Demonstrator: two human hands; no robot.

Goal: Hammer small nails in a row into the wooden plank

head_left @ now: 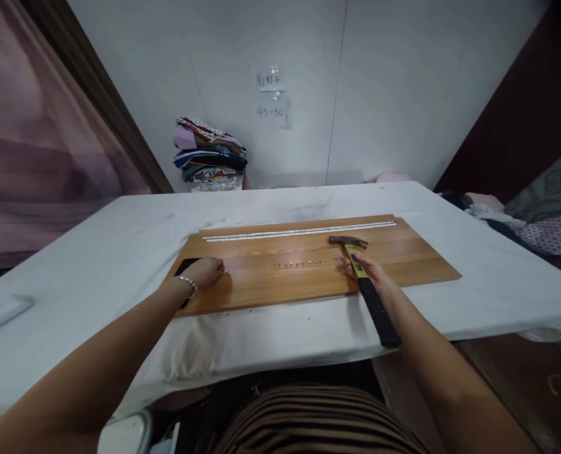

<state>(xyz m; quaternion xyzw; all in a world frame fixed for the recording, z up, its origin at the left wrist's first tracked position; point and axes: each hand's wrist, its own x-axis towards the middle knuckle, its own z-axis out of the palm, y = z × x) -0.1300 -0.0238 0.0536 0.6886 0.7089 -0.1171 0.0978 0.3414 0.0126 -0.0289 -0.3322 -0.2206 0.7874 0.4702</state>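
A wooden board [252,284] lies flat on the white-covered table. Over its left part, my left hand [205,272] is closed in a pinch on a small, thin metal piece that looks like a nail [226,272]. A dark flat object [185,267], partly hidden by that hand, rests at the board's left end. My right hand [363,268] grips a claw hammer [358,265] near the top of its yellow and black handle, the head raised above the board. Between both hands, several small nails [299,265] stand in a line along the middle of the board.
Two white strips [299,231] run along the board's far side. Tiny dark bits lie on the white cloth [280,331] in front. Folded clothes [210,154] are stacked against the wall at the back, and a white object [4,315] is at the far left.
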